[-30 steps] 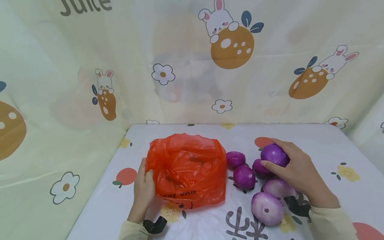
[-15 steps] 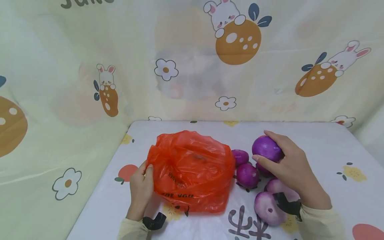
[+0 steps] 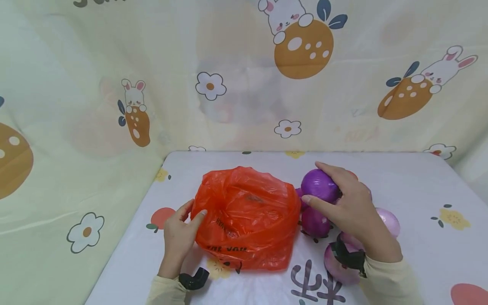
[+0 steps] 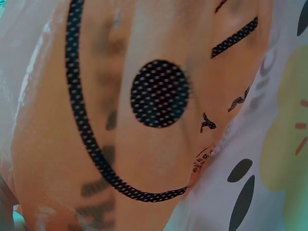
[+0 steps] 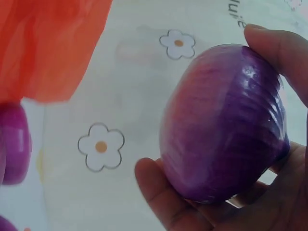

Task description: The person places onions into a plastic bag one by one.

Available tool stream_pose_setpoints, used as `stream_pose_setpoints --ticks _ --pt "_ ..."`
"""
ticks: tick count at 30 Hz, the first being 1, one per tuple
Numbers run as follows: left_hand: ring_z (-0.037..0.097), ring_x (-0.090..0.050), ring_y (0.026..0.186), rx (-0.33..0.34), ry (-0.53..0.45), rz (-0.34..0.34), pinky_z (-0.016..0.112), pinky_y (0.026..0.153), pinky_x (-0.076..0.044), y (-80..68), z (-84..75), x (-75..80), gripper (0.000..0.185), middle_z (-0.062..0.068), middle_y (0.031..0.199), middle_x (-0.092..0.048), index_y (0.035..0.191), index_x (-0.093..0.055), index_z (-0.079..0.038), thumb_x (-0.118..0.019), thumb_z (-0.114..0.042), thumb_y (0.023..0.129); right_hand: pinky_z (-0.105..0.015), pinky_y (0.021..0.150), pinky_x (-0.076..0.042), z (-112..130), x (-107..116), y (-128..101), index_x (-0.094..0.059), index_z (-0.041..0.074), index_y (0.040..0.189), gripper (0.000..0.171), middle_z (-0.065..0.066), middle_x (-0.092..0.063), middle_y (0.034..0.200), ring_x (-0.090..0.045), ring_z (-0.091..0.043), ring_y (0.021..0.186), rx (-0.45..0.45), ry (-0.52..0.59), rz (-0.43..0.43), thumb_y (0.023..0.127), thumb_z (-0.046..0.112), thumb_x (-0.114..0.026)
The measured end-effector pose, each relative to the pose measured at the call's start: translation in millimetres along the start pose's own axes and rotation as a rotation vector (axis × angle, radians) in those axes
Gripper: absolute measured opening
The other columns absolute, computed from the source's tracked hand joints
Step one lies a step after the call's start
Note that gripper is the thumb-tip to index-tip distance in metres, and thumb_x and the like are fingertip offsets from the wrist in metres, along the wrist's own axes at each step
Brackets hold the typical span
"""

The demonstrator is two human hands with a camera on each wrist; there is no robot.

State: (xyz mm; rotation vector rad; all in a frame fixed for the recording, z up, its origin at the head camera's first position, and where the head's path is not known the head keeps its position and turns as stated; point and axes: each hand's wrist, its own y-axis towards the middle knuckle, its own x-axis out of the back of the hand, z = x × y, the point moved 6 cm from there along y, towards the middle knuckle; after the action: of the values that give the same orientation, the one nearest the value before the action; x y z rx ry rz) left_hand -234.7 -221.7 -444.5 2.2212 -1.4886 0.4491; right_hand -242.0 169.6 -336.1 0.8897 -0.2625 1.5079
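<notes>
A purple onion is in my right hand, gripped between thumb and fingers. The hand holds it up just right of a red plastic bag, above other onions. In the right wrist view the held onion shows glossy skin, with my fingers curled round it. My left hand holds the bag's left edge, thumb on the near side and the fingertips partly hidden behind the plastic. Black print on the bag fills most of the left wrist view.
Beside the bag a purple onion lies under the held one. Paler onions sit nearer me, partly covered by my right wrist, and another pale onion lies right of it. A patterned cloth covers the table and back wall.
My right hand has carried the onion left, from above the other onions to the bag's right side. The left hand has shifted its hold, its thumb now further over the bag.
</notes>
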Motion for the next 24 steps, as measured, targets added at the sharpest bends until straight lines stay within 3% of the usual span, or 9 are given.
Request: stream_pose_setpoints --ticks 5,19,24 --pt "0.038 -0.064 0.125 0.000 0.001 -0.005 0.057 0.101 -0.055 0.7 -0.1 -0.6 0.047 0.015 0.132 -0.071 0.136 -0.069 -0.006 -0.078 -0.023 0.093 -0.068 0.088 -0.057 7.6 -10.0 2.6 -0.045 0.020 0.159 0.083 -0.015 -0.051 0.154 -0.055 -0.041 0.129 -0.001 -0.007 0.048 0.088 0.041 -0.083" --pt "0.036 -0.065 0.123 0.038 0.007 -0.017 0.053 0.094 -0.059 -1.7 1.5 -4.0 0.041 0.014 0.125 -0.074 0.133 -0.071 -0.006 -0.073 -0.019 0.095 -0.060 0.085 -0.061 14.9 -37.5 6.4 -0.053 0.014 0.152 0.078 -0.014 -0.058 0.140 -0.061 -0.035 0.118 0.112 0.038 0.030 0.084 0.035 -0.086" --pt "0.037 -0.066 0.119 0.021 0.036 -0.039 0.054 0.093 -0.060 -1.5 2.0 -2.9 0.039 0.015 0.121 -0.075 0.131 -0.073 -0.005 -0.073 -0.019 0.095 -0.058 0.085 -0.061 19.1 -44.9 7.3 -0.051 0.013 0.153 0.079 -0.012 -0.058 0.142 -0.062 -0.034 0.119 0.128 0.040 0.050 0.085 0.035 -0.085"
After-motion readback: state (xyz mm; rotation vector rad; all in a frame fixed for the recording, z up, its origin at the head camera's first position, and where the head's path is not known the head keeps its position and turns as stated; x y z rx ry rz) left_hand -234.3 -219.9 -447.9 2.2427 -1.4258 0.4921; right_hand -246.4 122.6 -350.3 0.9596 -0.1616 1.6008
